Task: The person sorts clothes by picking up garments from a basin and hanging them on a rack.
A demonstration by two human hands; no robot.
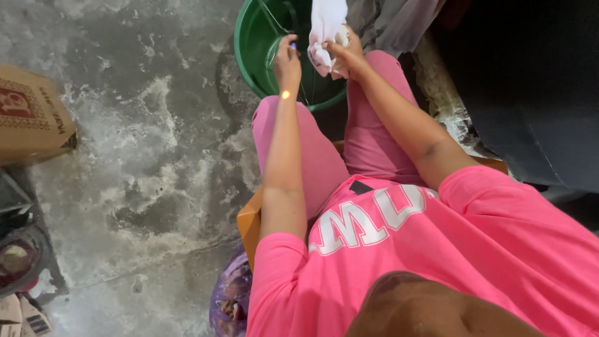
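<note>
The person sat over a green plastic basin (253,50) that stood on the wet, soapy concrete floor (143,137), and everything else lay around that basin. Above the basin's near rim, the right hand (346,53) gripped a wrung, pale pink-and-white cloth (326,31), its fingers (332,48) curled tight around the bunched lower end while the rest of the cloth rose up toward the basin's far side. The left hand (287,59) hovered just beside the cloth, over the basin's inner wall, its fingers drawn together in a pinch on something small and bluish; what that was could not be told. The two hands sat near each other, the cloth between them. Just behind the basin's near rim were the person's knees in pink trousers (312,150), on either side of it, and further back a pink shirt (449,249) with white lettering. A grey cloth (393,22) lay bunched against the basin's right side. Well to the left of the basin, a brown cardboard box (31,115) rested on the floor, and a purple plastic bag (228,299) lay well apart from the basin, beside the wooden seat (249,221).
</note>
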